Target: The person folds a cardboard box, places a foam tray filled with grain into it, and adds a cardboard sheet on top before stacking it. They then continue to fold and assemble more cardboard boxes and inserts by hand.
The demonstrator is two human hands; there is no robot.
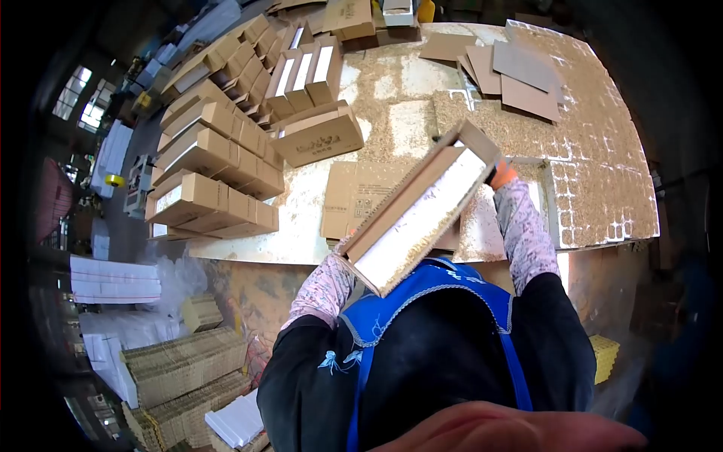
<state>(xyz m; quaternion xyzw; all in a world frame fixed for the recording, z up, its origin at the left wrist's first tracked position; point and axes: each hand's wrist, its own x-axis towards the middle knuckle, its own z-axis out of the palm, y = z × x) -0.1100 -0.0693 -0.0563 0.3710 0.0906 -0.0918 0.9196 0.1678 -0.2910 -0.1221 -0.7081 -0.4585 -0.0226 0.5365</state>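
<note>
**Two-Ended Hold Over a Grain-Strewn Table**

An open carton (398, 206) slants across the front of a worker's blue apron (422, 290), raised above the near edge of the table (300, 226). The right hand (503, 173), showing orange, has its fingers closed on the upper end; the left hand (347, 238) is at the lower end, mostly hidden, so its finger grip cannot be told. Such a long shape likely calls for support at both ends. The opening faces the worker, probably to keep the white insert (429, 217) and the tan grains along its edge in sight.

Beneath lies a flat printed cardboard piece (348, 194). At left, upright cartons (226, 154) stand in close rows, an arrangement that appears to save room and leave the middle workable. At right, white-gridded blocks (602, 162) lie under tan grains, with loose cardboard sheets (529, 99) overlapping toward the far side, apparently set out of the way.
</note>
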